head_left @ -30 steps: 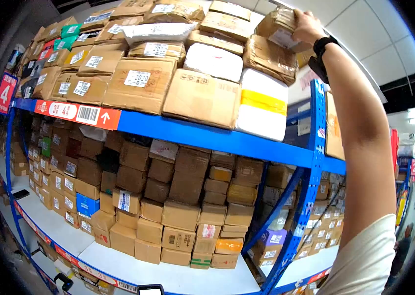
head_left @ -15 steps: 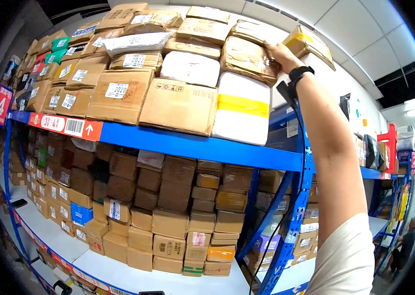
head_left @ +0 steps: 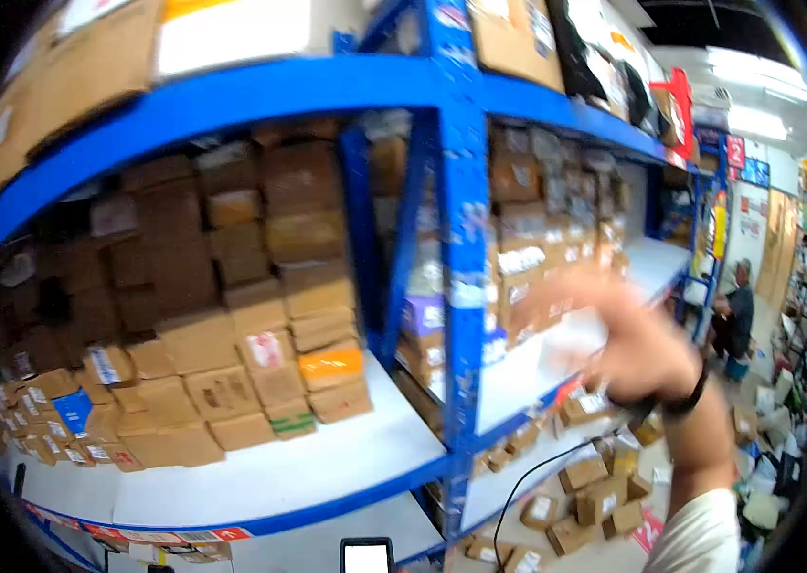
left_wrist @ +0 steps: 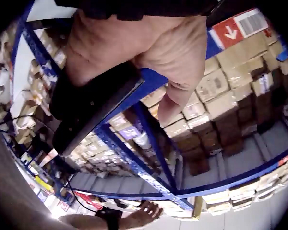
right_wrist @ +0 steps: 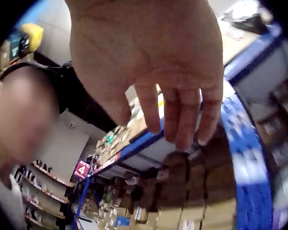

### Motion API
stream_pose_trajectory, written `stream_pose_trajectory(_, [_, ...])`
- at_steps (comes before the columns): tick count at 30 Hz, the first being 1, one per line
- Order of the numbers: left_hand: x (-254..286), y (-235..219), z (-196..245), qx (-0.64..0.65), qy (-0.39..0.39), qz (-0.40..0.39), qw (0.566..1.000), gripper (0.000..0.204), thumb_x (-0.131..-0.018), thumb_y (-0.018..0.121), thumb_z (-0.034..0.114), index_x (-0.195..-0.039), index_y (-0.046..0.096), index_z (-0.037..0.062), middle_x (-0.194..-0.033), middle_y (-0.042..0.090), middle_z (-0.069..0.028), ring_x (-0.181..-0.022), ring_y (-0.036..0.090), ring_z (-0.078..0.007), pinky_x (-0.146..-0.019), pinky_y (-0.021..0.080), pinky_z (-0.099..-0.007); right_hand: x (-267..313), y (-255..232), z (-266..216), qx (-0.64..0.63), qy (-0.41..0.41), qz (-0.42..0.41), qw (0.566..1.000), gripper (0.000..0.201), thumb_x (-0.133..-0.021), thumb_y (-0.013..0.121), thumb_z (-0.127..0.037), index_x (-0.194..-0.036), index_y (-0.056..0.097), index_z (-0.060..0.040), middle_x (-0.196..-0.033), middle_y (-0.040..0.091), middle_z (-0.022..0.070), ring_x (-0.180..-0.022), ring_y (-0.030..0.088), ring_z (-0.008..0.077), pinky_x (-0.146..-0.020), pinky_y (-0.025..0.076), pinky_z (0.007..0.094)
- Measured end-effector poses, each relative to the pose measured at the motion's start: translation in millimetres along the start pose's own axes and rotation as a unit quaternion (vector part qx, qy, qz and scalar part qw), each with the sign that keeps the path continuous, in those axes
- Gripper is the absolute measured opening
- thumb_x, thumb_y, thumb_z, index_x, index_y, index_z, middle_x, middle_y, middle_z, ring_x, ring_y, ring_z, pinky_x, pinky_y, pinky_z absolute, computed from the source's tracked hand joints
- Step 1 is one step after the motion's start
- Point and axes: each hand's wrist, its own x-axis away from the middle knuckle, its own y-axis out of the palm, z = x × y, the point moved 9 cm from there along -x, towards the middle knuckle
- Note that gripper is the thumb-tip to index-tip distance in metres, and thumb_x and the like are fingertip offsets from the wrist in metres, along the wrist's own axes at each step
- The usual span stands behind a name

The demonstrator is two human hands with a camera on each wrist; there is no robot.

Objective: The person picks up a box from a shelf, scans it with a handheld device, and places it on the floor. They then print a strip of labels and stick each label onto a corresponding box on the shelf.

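Note:
My right hand (head_left: 628, 339) is blurred in the head view, in front of the blue rack post, with nothing in it. Seen from the right wrist, the same hand (right_wrist: 149, 57) has loosely bent fingers hanging down. A black handheld device (left_wrist: 93, 103) is gripped in my left hand (left_wrist: 139, 43), thumb and fingers on its sides. Only the device's lit white screen (head_left: 366, 556) shows at the bottom of the head view; the left hand is hidden there. Stacked brown cartons (head_left: 203, 382) fill the shelf left of the post.
A blue upright post (head_left: 466, 229) and a blue beam (head_left: 232, 100) frame the shelves. Loose cartons (head_left: 599, 497) lie on the floor at the right, near a black cable (head_left: 542, 468). A person (head_left: 738, 310) is farther down the aisle.
My right hand has left the crumpled carton on the top shelf and come down, empty. The head view has swung right and downward, showing more of the floor and aisle.

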Motion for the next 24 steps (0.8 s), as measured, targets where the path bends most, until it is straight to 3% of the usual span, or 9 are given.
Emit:
stream_pose_trajectory(6, [-89.5, -1.3, -82.0, 0.002, -0.166, 0.068, 0.984, 0.079, -0.084, 0.047, 0.053, -0.14, 0.038, -0.0028, -0.127, 0.052, -0.0282, -0.113, 0.055, -0.0438, -0.095, 0.044, -0.0611, 358.4, 254.7, 90.0, -0.169, 0.487, -0.095, 0.851, 0.043, -0.088, 0.065, -0.032, -0.116, 0.061, 0.0003, -0.108, 0.065, 0.0227, -0.101, 0.063, 0.0371, -0.085, 0.051, 0.0432])
stream_pose_trajectory(8, [-75.6, -23.6, -116.8, -0.017, -0.207, 0.144, 0.968, 0.09, -0.083, 0.039, 0.064, -0.143, 0.034, -0.0033, -0.133, 0.047, -0.0307, -0.115, 0.053, -0.0463, -0.096, 0.042, -0.0622, 482.9, 331.3, 39.2, -0.133, 0.606, -0.232, 0.749, 0.046, -0.086, 0.066, -0.036, -0.113, 0.061, 0.0008, -0.105, 0.065, 0.0231, -0.102, 0.062, 0.0386, -0.083, 0.051, 0.0465])
stream_pose_trajectory(13, [-113.9, -37.2, -186.5, 0.066, -0.296, 0.225, 0.926, 0.085, -0.087, 0.036, 0.058, -0.146, 0.029, -0.0033, -0.137, 0.042, -0.0323, -0.116, 0.052, -0.0472, -0.097, 0.042, -0.0597, 667.0, 447.2, -90.9, -0.364, 0.633, -0.412, 0.545, 0.069, -0.076, 0.068, -0.053, -0.123, 0.059, -0.003, -0.11, 0.065, 0.0241, -0.106, 0.059, 0.0422, -0.092, 0.047, 0.0454])
stream_pose_trajectory(17, [-160.2, -70.0, -247.5, 0.051, -0.365, 0.321, 0.873, 0.088, -0.087, 0.037, 0.065, -0.146, 0.032, -0.0004, -0.132, 0.046, -0.0329, -0.109, 0.056, -0.0436, -0.09, 0.047, -0.0566, 763.7, 502.7, -76.9, -0.386, 0.638, -0.422, 0.516, 0.074, -0.078, 0.066, -0.054, -0.127, 0.056, -0.0005, -0.126, 0.055, 0.0287, -0.116, 0.055, 0.0413, -0.099, 0.044, 0.0441])
stream_pose_trajectory(18, [-167.0, -79.3, -258.9, 0.076, -0.364, 0.312, 0.874, 0.088, -0.087, 0.038, 0.064, -0.147, 0.029, -0.0009, -0.134, 0.044, -0.0341, -0.11, 0.055, -0.0451, -0.09, 0.046, -0.0587, 816.4, 558.2, -89.2, -0.313, 0.626, -0.405, 0.589, 0.074, -0.078, 0.068, -0.052, -0.127, 0.054, 0.002, -0.131, 0.05, 0.0307, -0.116, 0.055, 0.0404, -0.098, 0.045, 0.0438])
stream_pose_trajectory(20, [-175.8, -96.5, -278.3, 0.168, -0.377, 0.317, 0.854, 0.079, -0.091, 0.043, 0.051, -0.149, 0.025, 0.0009, -0.142, 0.035, -0.0345, -0.124, 0.044, -0.0504, -0.101, 0.037, -0.0636, 846.4, 540.2, -58.9, -0.357, 0.743, -0.333, 0.459, 0.061, -0.08, 0.067, -0.048, -0.118, 0.059, -0.0006, -0.119, 0.061, 0.0242, -0.112, 0.059, 0.0375, -0.094, 0.047, 0.0441])
stream_pose_trajectory(22, [-183.1, -119.2, -289.2, 0.162, -0.399, 0.349, 0.832, 0.077, -0.092, 0.042, 0.05, -0.149, 0.025, 0.0008, -0.142, 0.035, -0.0348, -0.125, 0.044, -0.0506, -0.101, 0.036, -0.0643, 943.2, 637.8, -83.6, -0.39, 0.712, -0.291, 0.505, 0.049, -0.079, 0.064, -0.048, -0.11, 0.064, -0.0097, -0.107, 0.066, 0.0228, -0.101, 0.063, 0.0371, -0.087, 0.05, 0.0453])
stream_pose_trajectory(23, [-187.9, -130.4, -291.9, 0.154, -0.405, 0.342, 0.834, 0.075, -0.094, 0.041, 0.048, -0.149, 0.025, 0.0004, -0.142, 0.034, -0.035, -0.125, 0.043, -0.0504, -0.102, 0.035, -0.0645, 953.6, 609.4, -64.7, -0.336, 0.802, -0.285, 0.403, 0.048, -0.079, 0.064, -0.044, -0.112, 0.063, -0.0092, -0.105, 0.067, 0.0219, -0.097, 0.064, 0.0395, -0.084, 0.051, 0.0454])
stream_pose_trajectory(24, [-191.8, -141.0, -292.8, 0.146, -0.411, 0.335, 0.835, 0.072, -0.095, 0.04, 0.046, -0.148, 0.024, 0.0, -0.142, 0.034, -0.0352, -0.125, 0.043, -0.0503, -0.103, 0.035, -0.0647, 965.7, 619.8, -51.7, -0.205, 0.815, -0.273, 0.469, 0.048, -0.078, 0.065, -0.043, -0.112, 0.063, -0.0081, -0.105, 0.067, 0.0223, -0.097, 0.063, 0.0402, -0.084, 0.051, 0.0455])
